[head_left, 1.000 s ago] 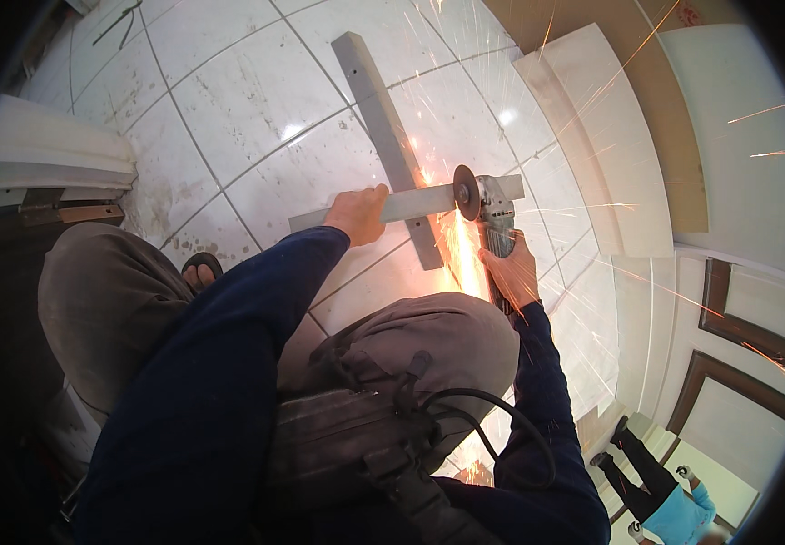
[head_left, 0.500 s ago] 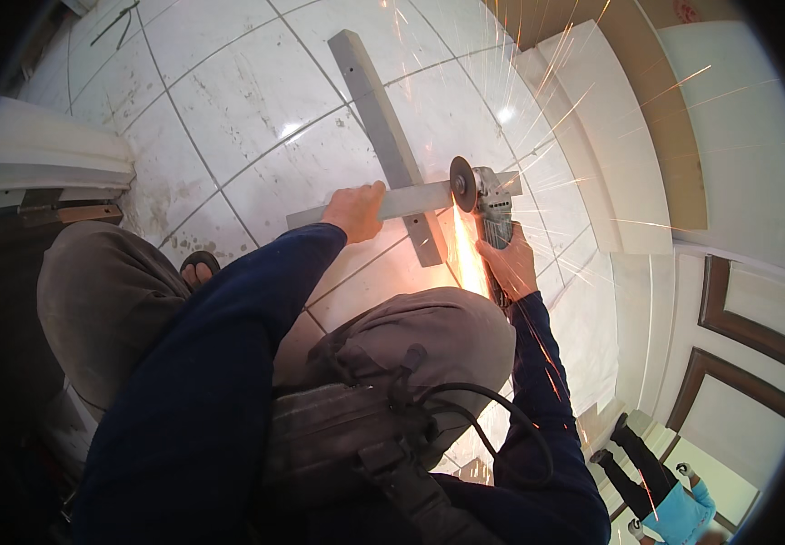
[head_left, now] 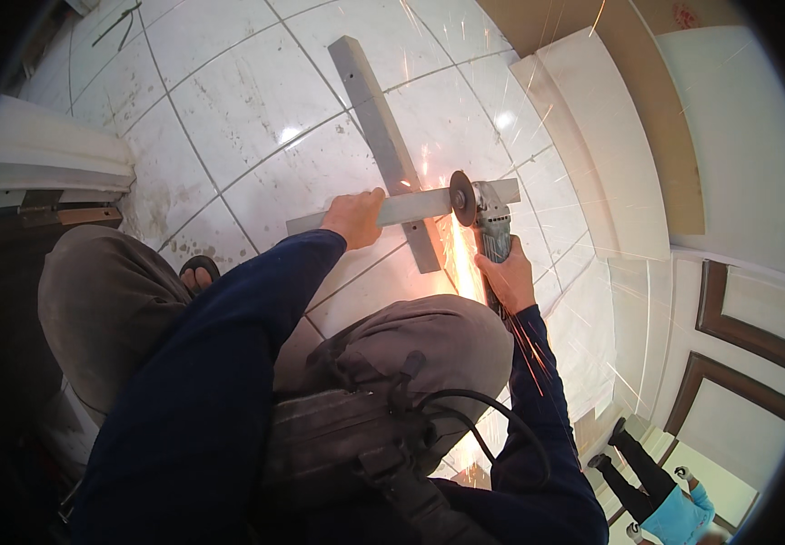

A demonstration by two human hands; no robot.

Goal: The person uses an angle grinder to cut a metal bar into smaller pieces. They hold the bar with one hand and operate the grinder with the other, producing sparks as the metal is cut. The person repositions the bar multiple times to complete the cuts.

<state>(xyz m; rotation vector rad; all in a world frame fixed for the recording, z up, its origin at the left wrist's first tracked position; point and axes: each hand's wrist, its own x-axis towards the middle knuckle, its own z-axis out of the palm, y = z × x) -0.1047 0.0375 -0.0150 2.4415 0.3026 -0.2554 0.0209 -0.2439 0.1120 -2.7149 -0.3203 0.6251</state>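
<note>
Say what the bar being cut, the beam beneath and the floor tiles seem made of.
Bar: dull grey metal, likely steel, since orange sparks stream where the grinder disc meets it.
Beam: matte grey, perhaps metal tubing by its crisp straight edges, though painted wood is possible.
Floor tiles: probably glazed ceramic, glossy white, with bright reflections.

No text is readable; the red marking on a brown board is blurred.

One grinder, two grey bars
</note>
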